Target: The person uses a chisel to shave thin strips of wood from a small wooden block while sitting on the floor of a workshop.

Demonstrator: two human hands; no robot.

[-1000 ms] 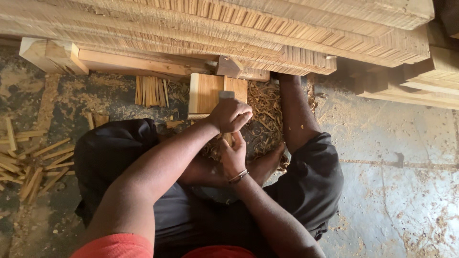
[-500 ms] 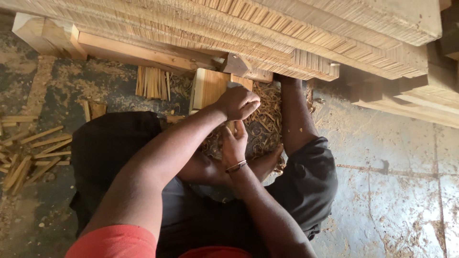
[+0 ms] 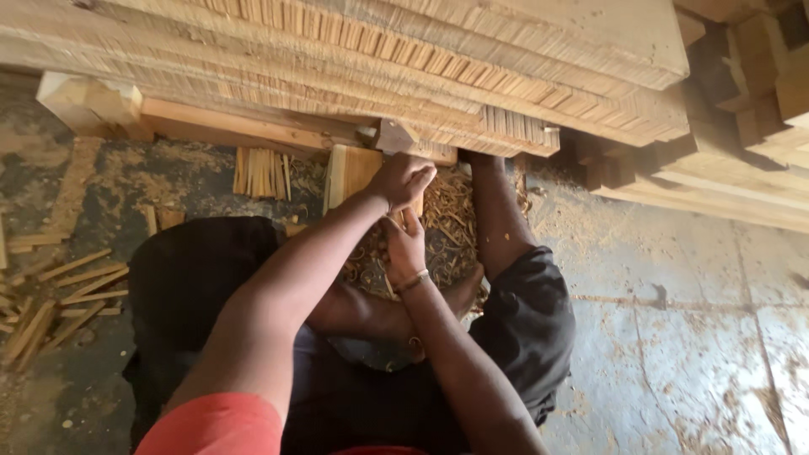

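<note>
We look straight down on our own two arms, reaching out over folded legs in dark shorts (image 3: 522, 329). Our left hand (image 3: 403, 179) sits curled into a loose fist, knuckles up, on the top of a pale wooden block (image 3: 352, 173); whatever it may be gripping is hidden under the fingers, so we cannot tell if it holds a tool. Our right hand (image 3: 404, 246) lies just behind and below it, fingers drawn together and pointing away from us toward the block; a thin bracelet (image 3: 411, 283) circles that wrist. What the right hand pinches, if anything, is covered by the left hand. The block stands on the floor just ahead of our knees, its long axis running away from us, far end pointing toward the low timber rail (image 3: 244, 126) and the big stack of sawn boards (image 3: 421, 50) beyond. Its grain runs the same way. A heap of curly wood shavings (image 3: 447, 227) lies right of the block, between our shins. To the left of the block a small bundle of thin sticks (image 3: 263, 173) lies, lengths also pointing away from us. Further left, more loose slats (image 3: 50, 295) are scattered at angles on the dusty concrete floor (image 3: 691, 337).
</note>
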